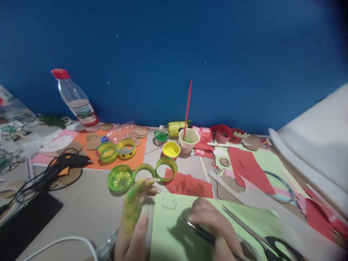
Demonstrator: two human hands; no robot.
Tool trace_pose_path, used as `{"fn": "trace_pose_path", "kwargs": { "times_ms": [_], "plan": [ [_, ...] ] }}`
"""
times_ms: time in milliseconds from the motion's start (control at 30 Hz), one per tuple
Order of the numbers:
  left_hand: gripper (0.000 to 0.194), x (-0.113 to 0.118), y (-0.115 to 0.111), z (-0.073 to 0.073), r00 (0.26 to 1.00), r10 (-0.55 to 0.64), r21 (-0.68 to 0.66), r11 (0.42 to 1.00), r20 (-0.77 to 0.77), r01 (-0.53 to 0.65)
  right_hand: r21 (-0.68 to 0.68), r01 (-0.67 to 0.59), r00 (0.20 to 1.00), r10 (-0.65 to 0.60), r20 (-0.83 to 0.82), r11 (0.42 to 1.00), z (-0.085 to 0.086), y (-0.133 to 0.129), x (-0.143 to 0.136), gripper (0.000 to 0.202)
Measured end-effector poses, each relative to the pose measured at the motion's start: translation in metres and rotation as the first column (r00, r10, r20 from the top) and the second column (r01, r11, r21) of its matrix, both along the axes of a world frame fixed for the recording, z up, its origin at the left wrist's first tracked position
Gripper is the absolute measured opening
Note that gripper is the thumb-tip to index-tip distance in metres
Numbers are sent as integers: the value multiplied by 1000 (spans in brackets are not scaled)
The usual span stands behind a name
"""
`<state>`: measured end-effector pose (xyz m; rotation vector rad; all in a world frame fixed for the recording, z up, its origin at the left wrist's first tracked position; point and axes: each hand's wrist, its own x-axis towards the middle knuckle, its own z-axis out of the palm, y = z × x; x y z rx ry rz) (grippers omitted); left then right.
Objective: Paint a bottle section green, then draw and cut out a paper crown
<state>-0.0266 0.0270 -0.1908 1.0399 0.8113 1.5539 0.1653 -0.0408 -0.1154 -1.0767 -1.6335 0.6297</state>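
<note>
Red-capped bottle (77, 98) stands at upper left of frame. Black glue gun (65, 162) lies below it. Toward middle, green dish (115, 185) sits on worktop (84, 203), beside green rings (174, 174). Your left hand (134, 208), smeared green and yellow, is just below rings, fingers bent and apart. Pale green paper (161, 235) lies at bottom middle, small spiky drawing (169, 207) near its top. Your right hand (216, 219): fingers clamped on black pen (203, 233), tip over paper, below drawing. Scissors (255, 235) lie at lower right, black handles toward bottom edge.
</note>
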Motion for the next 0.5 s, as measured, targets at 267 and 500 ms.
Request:
{"fn": "trace_pose_path", "kwargs": {
  "times_ms": [267, 500],
  "plan": [
    [36, 2, -11, 18, 994, -64, 75, 996, 86, 57, -463, -101, 972, 186, 142, 880, -19, 9, -12, 21],
    [38, -1, -21, 8, 998, -38, -34, 999, -42, 36, -529, -40, 969, 162, 188, 848, -23, 4, -21, 28]
  ]
}}
